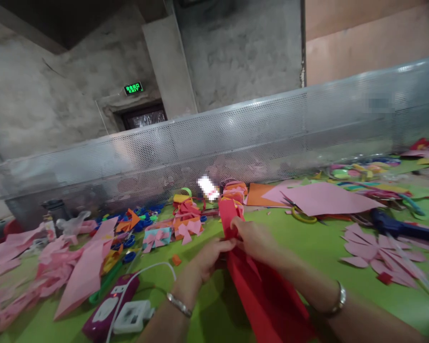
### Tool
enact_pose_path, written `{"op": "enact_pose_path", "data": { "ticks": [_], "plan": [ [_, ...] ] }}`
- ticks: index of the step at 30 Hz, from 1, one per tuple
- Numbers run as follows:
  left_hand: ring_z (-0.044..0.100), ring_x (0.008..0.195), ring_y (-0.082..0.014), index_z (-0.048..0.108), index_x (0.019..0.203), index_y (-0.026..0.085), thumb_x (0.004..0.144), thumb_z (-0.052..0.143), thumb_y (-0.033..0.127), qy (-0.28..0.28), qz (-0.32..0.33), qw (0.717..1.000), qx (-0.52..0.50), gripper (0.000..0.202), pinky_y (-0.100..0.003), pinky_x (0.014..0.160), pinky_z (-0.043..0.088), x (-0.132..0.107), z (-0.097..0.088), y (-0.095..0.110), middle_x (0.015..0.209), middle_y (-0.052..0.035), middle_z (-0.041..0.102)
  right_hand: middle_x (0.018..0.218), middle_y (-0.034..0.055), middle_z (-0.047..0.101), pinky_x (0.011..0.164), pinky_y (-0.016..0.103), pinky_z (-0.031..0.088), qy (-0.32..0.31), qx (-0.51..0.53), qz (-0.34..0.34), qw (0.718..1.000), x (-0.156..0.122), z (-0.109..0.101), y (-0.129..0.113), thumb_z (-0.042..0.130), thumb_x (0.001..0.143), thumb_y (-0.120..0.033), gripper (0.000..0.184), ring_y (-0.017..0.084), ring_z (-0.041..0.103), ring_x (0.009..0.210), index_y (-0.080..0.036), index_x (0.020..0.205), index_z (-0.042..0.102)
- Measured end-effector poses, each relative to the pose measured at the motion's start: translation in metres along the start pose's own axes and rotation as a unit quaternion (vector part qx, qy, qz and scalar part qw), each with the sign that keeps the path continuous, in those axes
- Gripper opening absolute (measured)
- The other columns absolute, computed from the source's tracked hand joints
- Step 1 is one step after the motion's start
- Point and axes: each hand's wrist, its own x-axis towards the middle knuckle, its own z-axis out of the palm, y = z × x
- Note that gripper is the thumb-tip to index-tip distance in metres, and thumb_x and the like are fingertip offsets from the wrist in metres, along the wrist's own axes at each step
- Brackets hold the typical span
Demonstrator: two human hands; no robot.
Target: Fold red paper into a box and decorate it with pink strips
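A long red craft sheet (257,300), paper or felt, runs from the table's near edge up between my hands, with a narrow folded strip at its far end. My left hand (212,257) pinches its left edge, thumb pointing right. My right hand (252,238) grips the same folded part from the right, fingers bent over it. Both hands nearly touch each other. Just beyond the strip are pink and orange folded pieces (235,189). Small bows (157,238) in pink and blue lie to the left of it.
On the left are pink sheets (89,267), blue-handled scissors (129,257), a purple power strip (105,314) and a white adapter (133,317). Rightward lie yellow-handled scissors (303,217), a pink sheet (331,197), pink petals (372,247) and a dark blue tool (403,228). A perforated metal panel (214,138) borders the back.
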Motion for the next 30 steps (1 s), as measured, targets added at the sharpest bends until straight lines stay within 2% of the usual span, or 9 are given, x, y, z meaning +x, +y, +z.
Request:
{"op": "enact_pose_path", "data": {
  "ticks": [2,5,7,10,12,16,21,26,30],
  "plan": [
    [0.059,0.056,-0.014,0.067,0.074,0.014,0.059,0.069,0.011,0.022,-0.009,1.0,0.002,0.016,-0.024,0.056,0.044,0.001,-0.004,0.0,0.062,-0.0019,0.066,0.077,0.0062,0.066,0.053,0.024,0.029,-0.005,0.013,-0.013,1.0,0.0,0.001,-0.004,0.06,0.071,-0.016,0.03,0.02,0.059,0.068,-0.017,0.1,0.055],
    [0.059,0.051,-0.0167,0.067,0.074,0.015,0.055,0.065,0.004,0.048,-0.012,0.999,0.005,0.022,-0.025,0.05,0.042,0.003,-0.011,0.001,0.053,-0.0006,0.064,0.07,-0.0002,0.064,0.055,0.022,0.034,0.008,0.072,-0.045,0.996,0.001,-0.006,-0.006,0.058,0.072,-0.017,0.036,0.015,0.058,0.064,-0.02,0.107,0.053],
    [0.062,0.055,-0.0189,0.068,0.076,0.015,0.056,0.066,0.005,0.058,-0.005,0.998,0.0,0.023,-0.028,0.054,0.046,0.004,-0.015,0.002,0.056,-0.0017,0.066,0.064,-0.0023,0.061,0.054,0.021,0.036,0.079,0.178,-0.031,0.98,0.003,-0.017,-0.001,0.054,0.076,-0.023,0.029,0.012,0.054,0.057,-0.018,0.104,0.054],
    [0.066,0.065,-0.0211,0.067,0.078,0.015,0.058,0.068,0.007,0.073,0.015,0.997,-0.011,0.022,-0.032,0.067,0.049,0.005,-0.019,0.002,0.064,-0.0036,0.069,0.059,-0.0027,0.055,0.05,0.022,0.034,0.209,0.323,0.05,0.922,0.009,-0.035,0.016,0.049,0.076,-0.033,0.02,0.011,0.048,0.052,-0.016,0.085,0.057],
    [0.066,0.067,-0.0212,0.067,0.078,0.015,0.059,0.07,0.011,0.089,0.023,0.996,-0.015,0.02,-0.034,0.071,0.05,0.006,-0.022,0.001,0.065,-0.0037,0.07,0.059,-0.0026,0.053,0.049,0.022,0.032,0.225,0.333,0.082,0.912,0.012,-0.041,0.029,0.051,0.074,-0.034,0.019,0.01,0.045,0.053,-0.016,0.074,0.057],
    [0.066,0.065,-0.0218,0.067,0.076,0.014,0.063,0.072,0.021,0.106,0.021,0.994,-0.013,0.016,-0.036,0.071,0.051,0.008,-0.026,0.0,0.064,-0.0059,0.07,0.052,-0.0045,0.046,0.047,0.021,0.028,0.131,0.329,0.081,0.932,0.014,-0.039,0.039,0.06,0.066,-0.038,0.024,0.008,0.038,0.05,-0.016,0.058,0.054],
    [0.067,0.071,-0.0226,0.066,0.078,0.014,0.069,0.07,0.036,0.108,0.025,0.994,-0.016,0.024,-0.036,0.074,0.051,0.007,-0.023,0.003,0.07,-0.0079,0.071,0.058,-0.0043,0.049,0.049,0.021,0.032,0.005,0.359,0.064,0.931,0.007,-0.032,0.033,0.064,0.062,-0.042,0.028,0.008,0.042,0.053,-0.016,0.064,0.053],
    [0.067,0.069,-0.0227,0.067,0.079,0.013,0.071,0.068,0.037,0.084,0.029,0.996,-0.027,0.025,-0.036,0.071,0.051,0.003,-0.017,0.007,0.073,-0.0096,0.071,0.052,-0.0061,0.044,0.046,0.02,0.027,-0.035,0.357,0.06,0.931,0.008,-0.025,0.035,0.065,0.06,-0.032,0.022,0.007,0.037,0.049,-0.016,0.055,0.051],
    [0.065,0.059,-0.0203,0.065,0.075,0.013,0.069,0.07,0.033,0.097,0.042,0.994,-0.027,0.021,-0.034,0.064,0.051,0.001,-0.016,0.009,0.066,-0.0071,0.07,0.048,-0.007,0.044,0.043,0.018,0.029,-0.012,0.348,0.068,0.935,0.01,-0.016,0.035,0.062,0.061,-0.022,0.017,0.006,0.038,0.044,-0.016,0.053,0.048]
  ]
}}
